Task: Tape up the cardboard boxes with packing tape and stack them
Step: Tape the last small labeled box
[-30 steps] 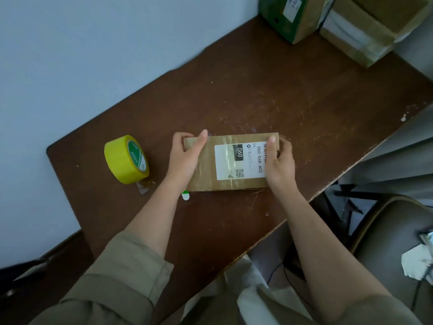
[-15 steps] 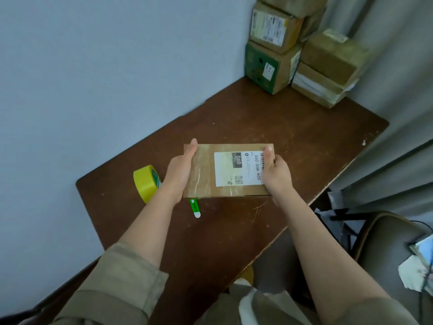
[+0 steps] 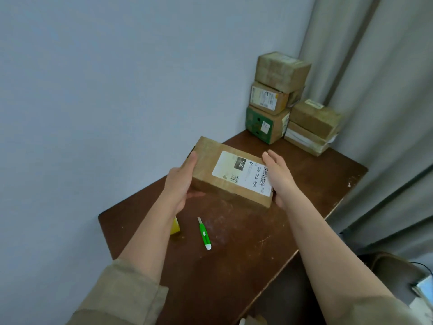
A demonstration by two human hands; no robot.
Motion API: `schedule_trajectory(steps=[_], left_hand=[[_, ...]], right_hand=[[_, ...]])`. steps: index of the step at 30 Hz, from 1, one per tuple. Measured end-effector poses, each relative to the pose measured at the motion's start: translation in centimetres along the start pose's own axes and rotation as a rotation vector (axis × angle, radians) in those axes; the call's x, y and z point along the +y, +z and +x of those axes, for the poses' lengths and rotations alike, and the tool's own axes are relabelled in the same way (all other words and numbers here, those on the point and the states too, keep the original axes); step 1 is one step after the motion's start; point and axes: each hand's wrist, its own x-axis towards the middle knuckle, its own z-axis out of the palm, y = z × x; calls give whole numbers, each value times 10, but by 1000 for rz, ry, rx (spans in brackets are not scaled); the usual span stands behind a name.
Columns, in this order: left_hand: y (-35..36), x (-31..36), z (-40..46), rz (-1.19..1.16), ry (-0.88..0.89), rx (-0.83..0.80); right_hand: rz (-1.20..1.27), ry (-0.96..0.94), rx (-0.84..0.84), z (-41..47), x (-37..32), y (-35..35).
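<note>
Box [image 3: 210, 170]: held above the table [image 3: 304, 184], short of the stacked boxes [image 3: 281, 99] in its far corner.
Label [image 3: 243, 172]: reads "060", "060-068 A05".
Left hand [image 3: 180, 181]: straight fingers against box's left end, thumb beneath.
Right hand [image 3: 278, 177]: flat fingers press right end.

Both arms outstretched, forearms bare. Left hand [image 3: 181, 184] and right hand [image 3: 278, 178] flat-fingered, palms facing inward, pressing opposite ends of something.
</note>
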Motion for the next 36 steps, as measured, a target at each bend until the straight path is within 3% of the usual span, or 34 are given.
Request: schedule_trajectory(steps=[6, 8, 12, 14, 18, 21, 24, 26, 29, 32, 34, 36], left_hand=[[9, 24, -11, 56, 15, 144], [16, 30, -15, 115, 98, 174], [41, 39, -22, 7, 380, 85], [55, 41, -28, -102, 429, 7], [83, 32, -29, -236, 313, -74], [94, 10, -24, -240, 175, -190], [102, 0, -22, -279, 115, -271], [112, 1, -24, -281, 110, -246], [122, 3, -20, -258, 72, -65], [125, -3, -12, -39, 96, 112], [130, -10, -12, 115, 180, 216], [136, -18, -10, 202, 258, 269]], right_hand=[[-16, 137, -79, -1, -25, -4], [33, 201, -87, 0, -33, -11], [75, 318, -118, 1, -42, -35], [140, 375, -157, -1, -41, -46], [404, 565, -286, 2, -25, -62], [467, 703, -431, 3, -7, -63], [524, 725, -502, -5, 5, -63], [384, 661, -463, -8, 7, -68], [87, 543, -317, 7, 3, -76], [68, 277, -202, 23, -13, -79], [50, 77, -232, 30, -30, -75], [-153, -142, -247, 29, -45, -64]])
